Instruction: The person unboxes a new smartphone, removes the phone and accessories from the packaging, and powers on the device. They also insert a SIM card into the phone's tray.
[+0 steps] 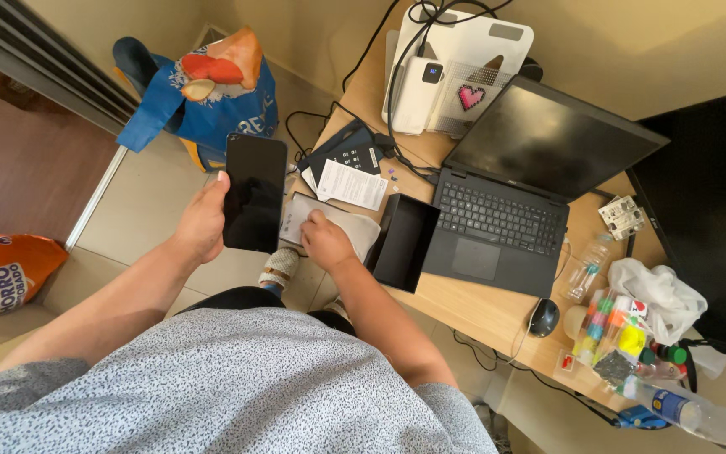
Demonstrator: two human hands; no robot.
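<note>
- The left hand (202, 220) grips a black, glossy slab phone (255, 192) by its long edge, screen dark, held out past the desk's near-left corner, above the floor.
- A firmer wrap of the fingers would likely be safer there, since a slip means a drop to the tiles.
- The right hand (326, 240) is curled, fingertips pressed on a flat white box insert (355, 225) at that same desk corner; I cannot tell if it pinches anything.
- Just beside it lies an open black box tray (405, 241), touching the black laptop (506, 202).
- Bringing the phone over the wooden desk (464, 307) before any handover seems wise.
</note>
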